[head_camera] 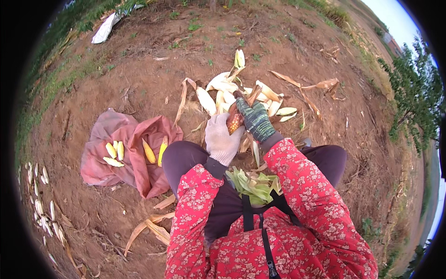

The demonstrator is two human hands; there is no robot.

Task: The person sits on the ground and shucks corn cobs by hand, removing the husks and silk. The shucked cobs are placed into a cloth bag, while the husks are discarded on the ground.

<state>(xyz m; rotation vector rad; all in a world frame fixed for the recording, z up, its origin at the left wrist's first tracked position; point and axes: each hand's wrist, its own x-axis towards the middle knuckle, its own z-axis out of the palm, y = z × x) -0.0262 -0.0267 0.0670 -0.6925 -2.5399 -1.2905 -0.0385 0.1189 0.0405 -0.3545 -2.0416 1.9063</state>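
Note:
Between my two gloved hands is an ear of corn (234, 122) with orange kernels bared at its near end and brown husk still around its far part. My left hand (223, 137), in a pale knitted glove, grips the kernel end. In a green and dark striped glove, my right hand (256, 117) closes on the husk at the upper side. Just beyond them lies a pile of pale husks and husked ears (221, 94) on the soil. Green husk leaves (256, 186) lie between my legs.
Left of my knee, a reddish cloth sack (115, 130) bears several yellow corn ears (148, 151). Pale cobs (43, 219) are scattered at far left. Dry husks (153, 228) lie nearby. A white sack (106, 28) lies at the back left; a leafy tree (413, 90) stands right.

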